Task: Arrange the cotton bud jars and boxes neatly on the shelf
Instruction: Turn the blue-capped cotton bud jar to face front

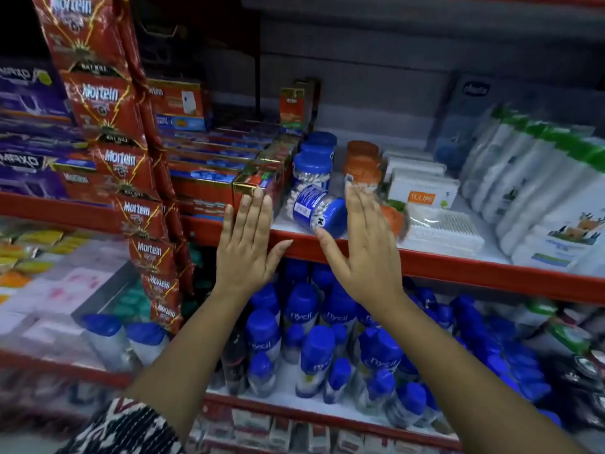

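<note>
The red-edged shelf (pixel 458 267) in front of me carries everything I am sorting, and it runs down to the right. Along its right end lean the biggest things, white packs with green tops (pixel 530 178). At its left end sits a stack of red and blue boxes (pixel 209 178), and a strip of red Mortein sachets (pixel 131 178) hangs down in front of that side. Below, the lower shelf is crowded with blue-capped Nycil bottles (pixel 314 355).

Near the middle of the front edge lie flat clear boxes of cotton buds (pixel 442 227), with white cotton bud boxes (pixel 422 191) stacked just behind them. Left of those stand orange-lidded jars (pixel 361 158) in a row running toward the back, and beside them a row of blue-lidded jars (pixel 312 170), upright.

One blue-lidded jar lies tipped over (pixel 319 211) at the front edge, its lid toward me, between my two hands.

My left hand (pixel 245 244) is raised flat before the shelf edge, fingers straight and together, thumb spread, holding nothing. My right hand (pixel 366 247) is the same, open and empty, palm turned toward the fallen jar and just beside it; I cannot tell whether it touches.
</note>
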